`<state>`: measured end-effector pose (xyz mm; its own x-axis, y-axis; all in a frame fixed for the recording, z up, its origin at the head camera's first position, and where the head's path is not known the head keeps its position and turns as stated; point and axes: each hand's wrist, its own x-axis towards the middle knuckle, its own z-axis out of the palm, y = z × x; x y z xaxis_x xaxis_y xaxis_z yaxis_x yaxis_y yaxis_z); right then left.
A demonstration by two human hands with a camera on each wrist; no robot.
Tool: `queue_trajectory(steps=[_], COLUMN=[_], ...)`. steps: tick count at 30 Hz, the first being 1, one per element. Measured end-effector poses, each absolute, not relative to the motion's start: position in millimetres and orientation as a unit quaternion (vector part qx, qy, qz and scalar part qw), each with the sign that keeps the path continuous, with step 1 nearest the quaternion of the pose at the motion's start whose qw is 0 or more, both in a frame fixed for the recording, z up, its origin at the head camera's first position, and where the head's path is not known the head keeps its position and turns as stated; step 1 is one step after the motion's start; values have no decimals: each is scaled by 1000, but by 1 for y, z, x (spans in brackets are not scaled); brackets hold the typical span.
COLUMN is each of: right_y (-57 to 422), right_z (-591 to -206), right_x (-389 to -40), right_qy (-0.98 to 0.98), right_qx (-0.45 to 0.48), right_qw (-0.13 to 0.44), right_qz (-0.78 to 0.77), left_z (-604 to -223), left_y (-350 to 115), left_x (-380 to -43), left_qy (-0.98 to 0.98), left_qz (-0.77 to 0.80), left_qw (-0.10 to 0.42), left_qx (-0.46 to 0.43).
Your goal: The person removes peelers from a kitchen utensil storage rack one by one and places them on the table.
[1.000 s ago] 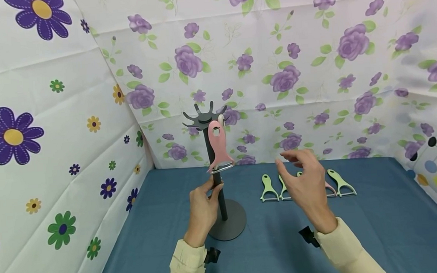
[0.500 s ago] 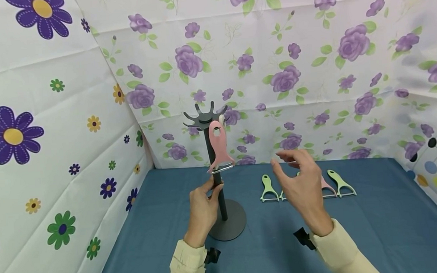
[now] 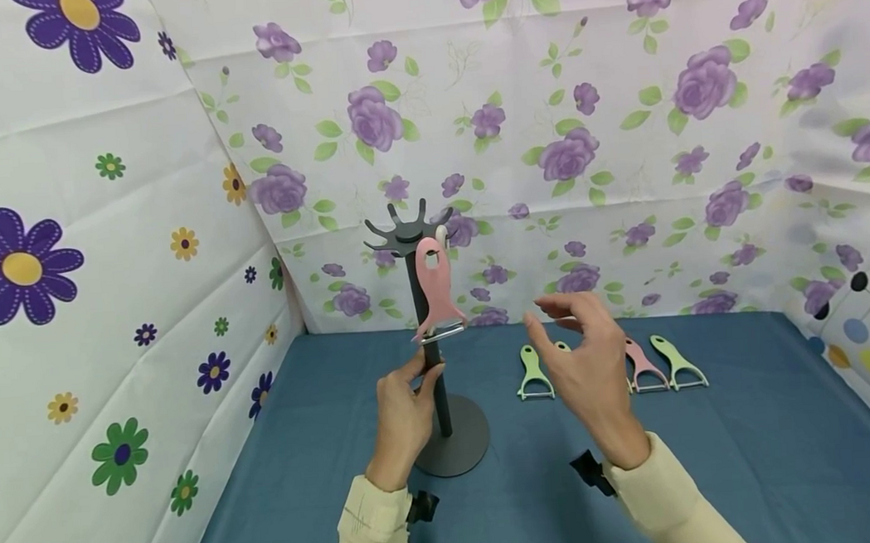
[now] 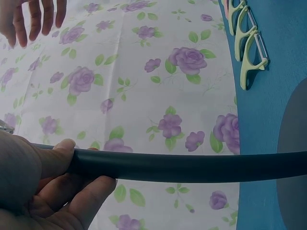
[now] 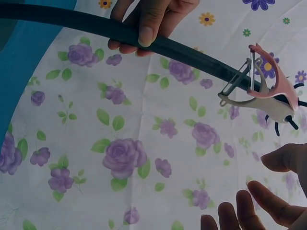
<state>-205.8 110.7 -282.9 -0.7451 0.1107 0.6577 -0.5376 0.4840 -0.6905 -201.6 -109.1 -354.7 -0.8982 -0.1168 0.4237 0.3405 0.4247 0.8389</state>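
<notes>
My left hand (image 3: pixel 408 414) grips the dark pole of an upright stand (image 3: pixel 443 400), thumb and fingers round it just below the hanging peelers. A pink peeler (image 3: pixel 436 284) hangs from a hook of the stand's top (image 3: pixel 408 236). Behind it hangs a whitish peeler (image 5: pixel 268 106), mostly hidden in the head view but plain in the right wrist view. My right hand (image 3: pixel 591 374) is raised to the right of the stand, thumb apart from the loosely bent fingers, holding nothing. The right wrist view has its fingertips (image 5: pixel 243 199) a little off from the hanging peelers.
Several peelers lie in a row on the blue tablecloth (image 3: pixel 523 482): a green one (image 3: pixel 534 373) at the left end, a pink one (image 3: pixel 644 365) and another green one (image 3: pixel 677 362) at the right. My right hand partly covers the row. Floral cloth (image 3: pixel 513 76) hangs behind.
My right hand has moved left toward the stand, still holding nothing, and uncovers more of the pink peeler on the table. My left hand keeps its grip on the pole.
</notes>
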Motion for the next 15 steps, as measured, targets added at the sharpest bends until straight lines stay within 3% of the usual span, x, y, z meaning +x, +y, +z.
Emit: queue_trajectory(steps=[15], right_y=[98], right_z=[-276], right_x=[-199], right_qy=[-787], right_qx=[146], right_qw=[333], right_qz=[498], left_z=[-356], left_y=[-109], left_x=[-202], left_qy=[-815], left_qz=[-537], left_qw=[205], left_qx=[-69])
